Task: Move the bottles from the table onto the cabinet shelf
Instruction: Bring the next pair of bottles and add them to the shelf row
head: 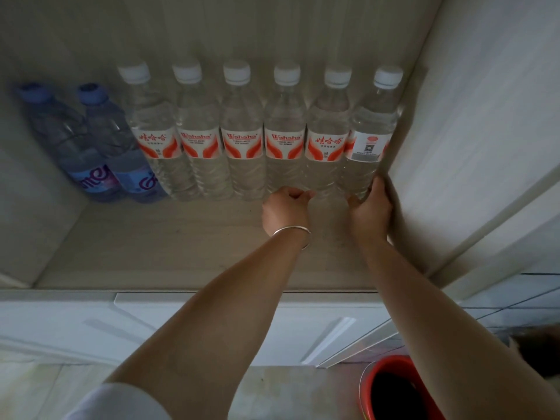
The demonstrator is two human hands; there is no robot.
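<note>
Bottles, eight clear plastic ones, stand rowed on your pale wooden cabinet shelf [181, 237]. Your right hand [369, 207] grips the rightmost white-capped bottle [368, 140]; your left hand [286, 209] clasps its neighbour [325, 140].

I see a pale wood-grain cabinet shelf [169, 237] across the middle of the frame, its front edge running along the lower centre. Eight bottles stand on it in one row near the back panel. At upper left are two blue-capped bottles [91, 140] with purple labels, touching each other. From there to the right side wall stand six white-capped Wahaha water bottles [242, 140], red-and-white labels, packed side by side.
</note>
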